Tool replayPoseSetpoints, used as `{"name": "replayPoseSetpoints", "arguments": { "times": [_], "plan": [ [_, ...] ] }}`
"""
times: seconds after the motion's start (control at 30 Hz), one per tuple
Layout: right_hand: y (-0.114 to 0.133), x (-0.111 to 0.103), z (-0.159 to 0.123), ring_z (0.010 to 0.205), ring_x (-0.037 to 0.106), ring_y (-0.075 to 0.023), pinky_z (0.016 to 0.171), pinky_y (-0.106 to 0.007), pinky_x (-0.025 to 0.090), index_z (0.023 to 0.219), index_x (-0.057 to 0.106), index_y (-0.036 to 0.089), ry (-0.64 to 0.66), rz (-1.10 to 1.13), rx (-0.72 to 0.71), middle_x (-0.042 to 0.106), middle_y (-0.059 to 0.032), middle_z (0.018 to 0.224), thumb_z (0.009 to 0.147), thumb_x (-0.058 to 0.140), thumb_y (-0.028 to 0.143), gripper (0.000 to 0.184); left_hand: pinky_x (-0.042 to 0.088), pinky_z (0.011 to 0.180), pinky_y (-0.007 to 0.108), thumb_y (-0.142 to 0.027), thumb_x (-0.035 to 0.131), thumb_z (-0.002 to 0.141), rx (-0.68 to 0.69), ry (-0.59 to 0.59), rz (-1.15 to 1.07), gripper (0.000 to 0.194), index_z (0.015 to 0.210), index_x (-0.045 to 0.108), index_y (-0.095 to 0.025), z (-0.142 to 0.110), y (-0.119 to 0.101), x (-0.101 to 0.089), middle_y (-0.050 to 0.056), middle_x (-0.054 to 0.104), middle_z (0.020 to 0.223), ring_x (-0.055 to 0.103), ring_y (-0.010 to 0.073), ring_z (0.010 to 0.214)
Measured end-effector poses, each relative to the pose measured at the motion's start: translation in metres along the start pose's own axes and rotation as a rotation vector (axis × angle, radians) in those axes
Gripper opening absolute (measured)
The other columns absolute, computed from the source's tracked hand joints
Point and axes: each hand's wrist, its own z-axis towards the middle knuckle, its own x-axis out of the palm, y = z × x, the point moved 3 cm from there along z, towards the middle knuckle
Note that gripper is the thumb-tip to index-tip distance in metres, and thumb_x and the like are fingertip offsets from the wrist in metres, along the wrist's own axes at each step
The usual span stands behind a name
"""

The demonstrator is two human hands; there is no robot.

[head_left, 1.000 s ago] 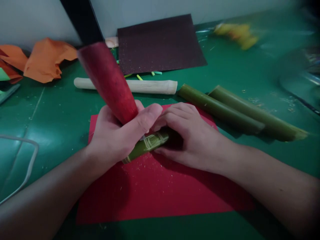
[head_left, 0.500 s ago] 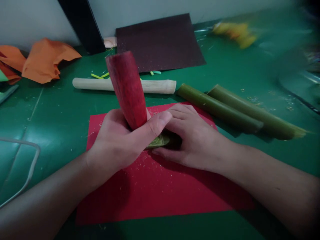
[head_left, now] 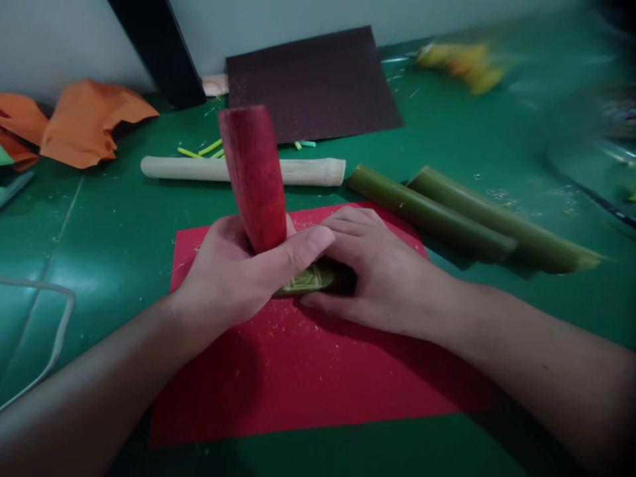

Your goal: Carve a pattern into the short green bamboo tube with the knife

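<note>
My left hand (head_left: 238, 275) is wrapped round the lower end of a thick red handle (head_left: 253, 175) that stands nearly upright; whatever is at its lower tip is hidden in my fist. My right hand (head_left: 370, 268) is closed over a short green bamboo piece (head_left: 305, 280) lying on a red sheet (head_left: 308, 377). Only a scratched, pale-lined stretch of the bamboo shows between my two hands. Pale shavings lie scattered on the red sheet around my hands.
Behind the red sheet lie a pale peeled stick (head_left: 298, 171) and two long green bamboo tubes (head_left: 432, 212) (head_left: 501, 222). A dark sheet (head_left: 313, 83) sits at the back, crumpled orange paper (head_left: 84, 122) far left, a white cord (head_left: 44, 344) at left, blurred yellow items (head_left: 462, 63) far right.
The red handle swung from leaning left to nearly upright. My left hand slid along the bamboo toward my right hand, covering more of the piece. The right hand stayed put.
</note>
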Motion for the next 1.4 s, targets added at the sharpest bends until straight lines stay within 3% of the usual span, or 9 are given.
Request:
{"name": "replayPoseSetpoints", "arguments": {
  "times": [0.4, 0.6, 0.8, 1.07, 1.4],
  "plan": [
    [-0.001, 0.001, -0.001, 0.09, 0.059, -0.024, 0.085, -0.041, 0.042, 0.093, 0.065, 0.017, -0.004, 0.014, -0.012, 0.07, -0.0064, 0.094, 0.08, 0.074, 0.033, 0.022, 0.04, 0.043, 0.021, -0.051, 0.079, 0.08, 0.037, 0.03, -0.01, 0.047, 0.055, 0.06, -0.017, 0.001, -0.003, 0.003, -0.002, 0.051, 0.051, 0.043, 0.0064, 0.045],
    [-0.001, 0.001, 0.0, 0.083, 0.056, -0.0212, 0.081, -0.04, 0.04, 0.087, 0.061, 0.018, -0.009, 0.04, -0.028, 0.064, -0.0032, 0.084, 0.08, 0.075, 0.032, 0.022, 0.044, 0.045, 0.021, -0.043, 0.079, 0.082, 0.046, 0.112, -0.065, 0.044, 0.055, 0.057, -0.017, 0.0, -0.001, 0.003, -0.002, 0.052, 0.053, 0.047, 0.008, 0.049],
    [0.0, 0.002, 0.001, 0.083, 0.055, -0.0209, 0.08, -0.038, 0.041, 0.087, 0.061, 0.017, -0.011, 0.04, -0.035, 0.064, -0.0032, 0.085, 0.079, 0.076, 0.03, 0.021, 0.045, 0.045, 0.02, -0.039, 0.084, 0.077, 0.002, 0.092, -0.055, 0.037, 0.057, 0.062, -0.018, -0.001, 0.0, 0.002, -0.003, 0.056, 0.053, 0.05, 0.0079, 0.048],
    [-0.001, 0.002, 0.0, 0.088, 0.058, -0.0247, 0.081, -0.04, 0.044, 0.094, 0.068, 0.011, -0.019, -0.004, -0.047, 0.071, -0.0091, 0.093, 0.079, 0.076, 0.029, 0.024, 0.04, 0.041, 0.019, -0.038, 0.083, 0.076, -0.043, -0.083, 0.044, 0.035, 0.055, 0.063, -0.019, -0.001, -0.006, 0.004, -0.005, 0.05, 0.048, 0.042, 0.006, 0.042],
    [-0.002, -0.001, 0.002, 0.093, 0.059, -0.0273, 0.086, -0.043, 0.044, 0.095, 0.068, 0.011, 0.026, 0.007, -0.004, 0.071, -0.0102, 0.096, 0.081, 0.075, 0.03, 0.024, 0.03, 0.035, 0.02, -0.032, 0.078, 0.079, -0.001, -0.187, 0.097, 0.033, 0.054, 0.061, -0.019, -0.002, -0.011, 0.006, -0.005, 0.048, 0.043, 0.039, 0.0053, 0.037]
  ]
}}
